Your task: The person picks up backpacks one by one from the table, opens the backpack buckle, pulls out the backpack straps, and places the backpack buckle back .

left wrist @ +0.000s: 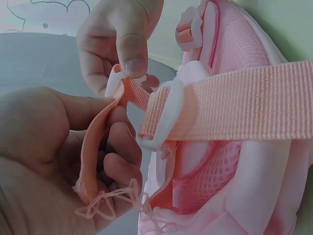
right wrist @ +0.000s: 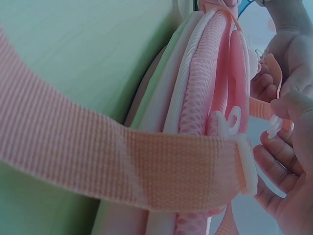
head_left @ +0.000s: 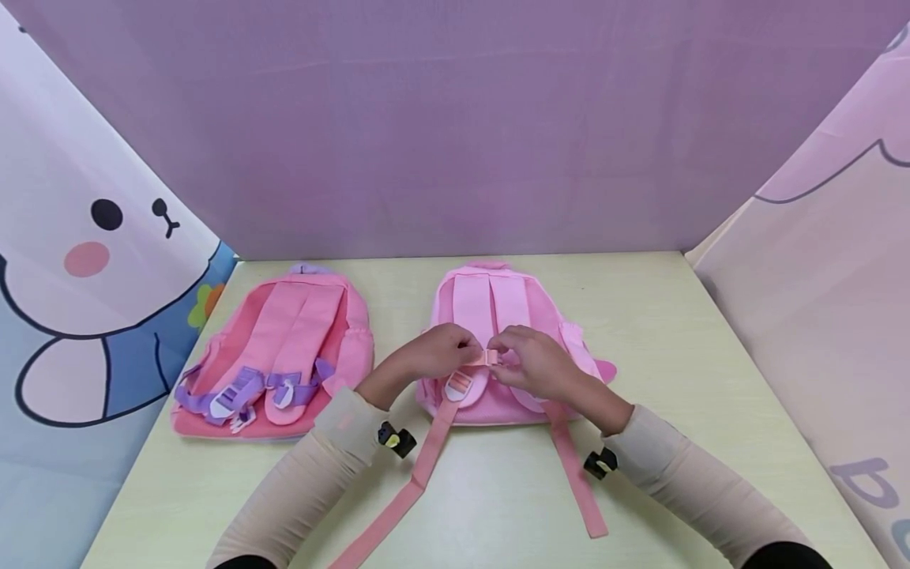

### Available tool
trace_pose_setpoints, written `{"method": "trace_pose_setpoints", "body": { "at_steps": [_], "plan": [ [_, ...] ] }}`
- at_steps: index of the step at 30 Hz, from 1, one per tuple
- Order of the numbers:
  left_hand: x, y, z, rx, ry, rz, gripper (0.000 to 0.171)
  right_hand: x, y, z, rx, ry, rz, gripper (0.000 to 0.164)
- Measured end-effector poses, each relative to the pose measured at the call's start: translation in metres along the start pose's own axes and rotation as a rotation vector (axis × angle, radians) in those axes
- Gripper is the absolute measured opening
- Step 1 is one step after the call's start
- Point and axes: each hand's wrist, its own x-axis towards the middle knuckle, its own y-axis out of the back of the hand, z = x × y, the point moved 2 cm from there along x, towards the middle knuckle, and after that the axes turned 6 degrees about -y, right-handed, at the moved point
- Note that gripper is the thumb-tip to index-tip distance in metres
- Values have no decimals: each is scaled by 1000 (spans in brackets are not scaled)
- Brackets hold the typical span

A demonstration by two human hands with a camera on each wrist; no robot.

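A light pink backpack (head_left: 472, 296) lies on the table with its strap side up. Over its middle, my left hand (head_left: 446, 350) pinches a short peach webbing strap (left wrist: 93, 152) whose frayed end hangs across the palm in the left wrist view. Facing it, my right hand (head_left: 536, 363) pinches a small white plastic buckle (left wrist: 113, 83) between thumb and fingers, with the strap running through it. A white strap adjuster (head_left: 458, 385) sits on the lower shoulder strap, close below the left hand. Part of the buckle is hidden by the fingers.
To the left lies a second, darker pink backpack (head_left: 298, 316) with purple straps (head_left: 245, 387). Two long peach straps (head_left: 419, 474) trail from the light pink bag toward the front of the pale table (head_left: 682, 474). A purple panel (head_left: 469, 142) stands behind, with printed panels at both sides.
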Motion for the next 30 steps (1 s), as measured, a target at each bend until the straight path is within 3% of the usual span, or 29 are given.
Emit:
{"method": "trace_pose_setpoints", "body": {
  "at_steps": [19,30],
  "plan": [
    [0,1,-4,-5,9,20,22,1,0,-3,-13,39,31,20],
    [-5,7,-8,-2,7,-30,24,1,0,-2,-26,-6,6,21]
  ]
}}
